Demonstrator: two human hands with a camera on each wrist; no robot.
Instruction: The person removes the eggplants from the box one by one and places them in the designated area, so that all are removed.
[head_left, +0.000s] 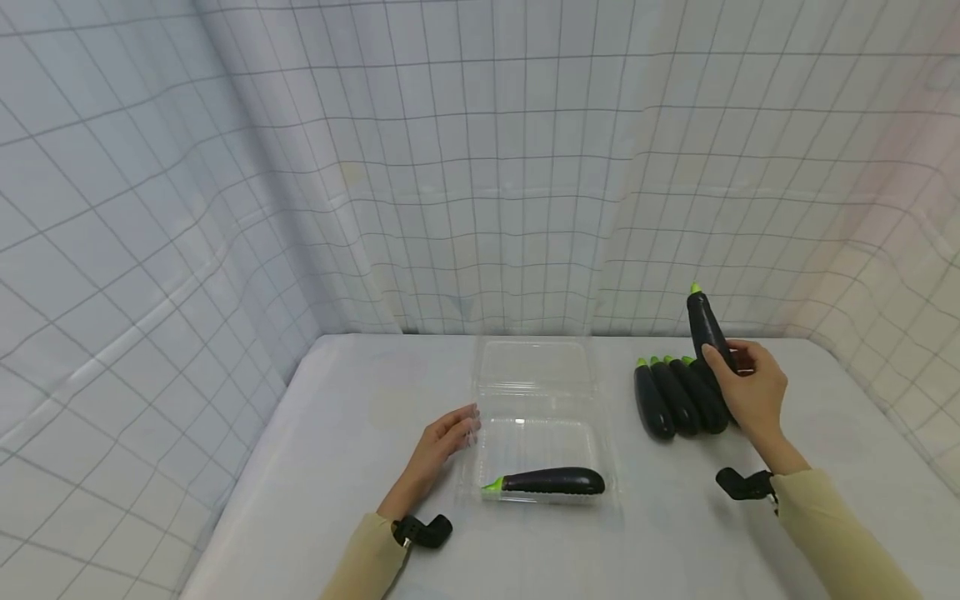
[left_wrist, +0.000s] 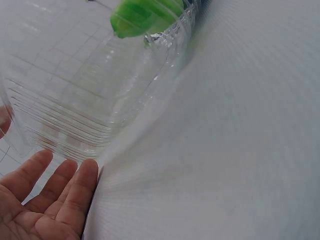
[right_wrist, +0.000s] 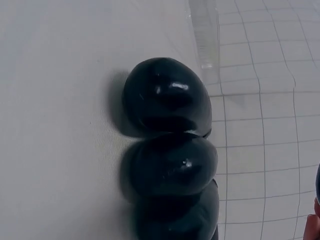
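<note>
Right hand (head_left: 752, 389) grips raised eggplant (head_left: 706, 327), tip at 12 o'clock; left hand (head_left: 444, 442), fingers relaxed, touches clear clamshell (head_left: 537, 375) holding 1 eggplant (head_left: 553, 481).

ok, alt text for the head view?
Right hand lifts one eggplant from a row of eggplants on a white table. Left hand touches an open clear box holding one eggplant. Gridded cloth hangs behind.
</note>
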